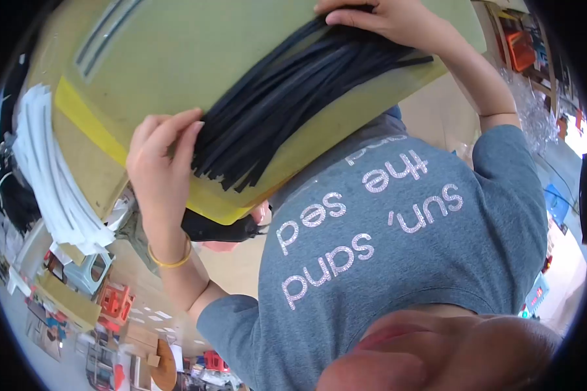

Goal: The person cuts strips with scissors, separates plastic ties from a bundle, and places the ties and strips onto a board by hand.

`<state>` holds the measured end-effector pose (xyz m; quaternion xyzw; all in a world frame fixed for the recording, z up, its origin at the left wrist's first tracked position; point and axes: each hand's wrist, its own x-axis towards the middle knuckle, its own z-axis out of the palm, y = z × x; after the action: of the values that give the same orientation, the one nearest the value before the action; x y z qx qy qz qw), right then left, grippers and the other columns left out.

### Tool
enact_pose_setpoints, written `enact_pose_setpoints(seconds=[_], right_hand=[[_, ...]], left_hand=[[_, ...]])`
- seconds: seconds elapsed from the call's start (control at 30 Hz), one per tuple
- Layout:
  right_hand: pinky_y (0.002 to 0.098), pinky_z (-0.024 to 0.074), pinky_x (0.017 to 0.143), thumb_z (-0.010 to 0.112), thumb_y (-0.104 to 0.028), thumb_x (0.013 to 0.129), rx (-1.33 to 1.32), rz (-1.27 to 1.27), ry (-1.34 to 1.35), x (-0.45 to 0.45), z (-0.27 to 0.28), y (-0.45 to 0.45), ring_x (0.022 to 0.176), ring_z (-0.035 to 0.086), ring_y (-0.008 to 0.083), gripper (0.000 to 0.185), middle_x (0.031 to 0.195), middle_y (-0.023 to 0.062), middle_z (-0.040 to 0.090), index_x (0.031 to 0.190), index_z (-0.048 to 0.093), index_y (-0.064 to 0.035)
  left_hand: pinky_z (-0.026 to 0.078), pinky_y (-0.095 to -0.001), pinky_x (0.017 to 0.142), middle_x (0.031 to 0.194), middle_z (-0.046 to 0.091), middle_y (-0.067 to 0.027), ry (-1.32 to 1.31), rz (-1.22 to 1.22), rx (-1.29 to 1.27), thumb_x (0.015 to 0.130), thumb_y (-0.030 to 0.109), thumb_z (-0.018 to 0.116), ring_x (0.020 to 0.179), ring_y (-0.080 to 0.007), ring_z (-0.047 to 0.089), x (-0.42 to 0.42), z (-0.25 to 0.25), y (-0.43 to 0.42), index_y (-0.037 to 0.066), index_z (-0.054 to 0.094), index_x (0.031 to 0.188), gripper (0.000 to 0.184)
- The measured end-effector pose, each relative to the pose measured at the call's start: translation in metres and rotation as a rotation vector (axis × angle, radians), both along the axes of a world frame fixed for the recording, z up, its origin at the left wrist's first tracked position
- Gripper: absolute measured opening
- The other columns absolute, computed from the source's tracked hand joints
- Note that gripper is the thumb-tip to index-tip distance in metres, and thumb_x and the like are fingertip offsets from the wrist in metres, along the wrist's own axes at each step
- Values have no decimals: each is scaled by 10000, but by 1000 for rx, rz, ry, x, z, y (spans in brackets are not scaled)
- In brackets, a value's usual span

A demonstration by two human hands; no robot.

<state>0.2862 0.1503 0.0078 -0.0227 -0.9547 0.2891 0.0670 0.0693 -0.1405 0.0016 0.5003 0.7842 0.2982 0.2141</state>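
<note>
A bundle of long, flat black strips point(287, 91) lies slantwise across a yellowish-green mat, its cut ends fanned out at the lower left. At that end my left hand point(160, 150), with a gold bangle on its wrist, has thumb and forefinger pinched together at the bundle's edge. My right hand point(385, 19) is over the upper far end of the strips, its thumb and fingers closed around the edge. Part of that hand's fingers lies against the frame's top and is partly hidden. What exactly the strips are, I cannot tell.
Left of the mat point(163, 65) hangs a thick bundle of white strips point(52, 169), beside dark bundled material point(16, 202). A bright yellow edge point(88, 120) borders the mat. Red stools point(115, 303) stand on the floor at lower left; clear plastic point(535, 111) is at right.
</note>
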Motion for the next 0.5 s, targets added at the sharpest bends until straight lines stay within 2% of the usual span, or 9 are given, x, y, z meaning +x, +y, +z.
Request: enact_pose_setpoints(seconds=[0.07,0.1,0.13,0.2,0.27,0.33,0.37,0.43,0.5], right_hand=[[389,441,798,736,-140,847,26,13,-31,-7,-1,-1,902,559,288,131,889,104,582,958,709,-75],[380,483,781,723,-130,856,86,67,-38,-8,-1,1,892,596,283,138,966,113,617,964,706,-47],[368,465,771,698,-98,851,-2,30,-49,-7,-8,-2,870,581,283,112,893,119,567,929,665,-25],[416,465,799,679,-131,843,41,57,-38,-9,-13,-2,901,560,328,136,891,143,557,909,627,-23],[413,441,811,676,-78,819,-7,44,-58,-13,-6,-2,911,528,327,131,887,137,517,821,555,-27],[391,430,809,657,-14,799,-108,-2,-163,-19,5,-3,908,513,328,132,876,136,504,827,528,-23],[369,430,814,641,23,792,-145,-6,-148,-21,9,-1,899,516,321,136,872,134,493,836,518,-16],[326,449,719,621,63,823,-306,-116,-130,-21,2,13,765,517,233,125,821,107,497,880,529,0],[326,451,701,622,56,837,-281,-140,-53,-29,6,16,755,514,213,117,814,97,504,891,536,-2]], left_hand=[[483,-335,681,802,619,-88,72,-16,34,806,79,757,754,-240,599,0,1,3,35,745,916,119],[486,-345,686,804,622,-89,99,-23,55,798,89,763,758,-250,600,1,0,3,39,746,908,122],[488,-356,692,806,624,-89,128,-26,71,790,100,770,762,-261,601,3,-1,2,43,746,900,126],[493,-379,704,808,632,-89,160,-80,142,764,129,782,785,-281,606,0,-7,-3,63,745,870,130],[501,-383,714,821,642,-108,196,-111,172,768,110,782,795,-278,616,1,-3,0,49,746,884,136],[498,-390,703,801,636,-96,246,-69,349,771,126,782,781,-288,606,2,-3,4,57,724,859,126],[498,-392,701,801,638,-95,238,-36,355,782,139,775,792,-292,608,0,1,7,60,712,857,126],[499,-397,705,800,644,-93,232,8,337,803,163,760,809,-300,613,-3,9,5,60,697,858,133],[501,-403,719,798,649,-92,233,3,303,822,184,743,822,-306,618,-6,15,2,56,690,866,145]])
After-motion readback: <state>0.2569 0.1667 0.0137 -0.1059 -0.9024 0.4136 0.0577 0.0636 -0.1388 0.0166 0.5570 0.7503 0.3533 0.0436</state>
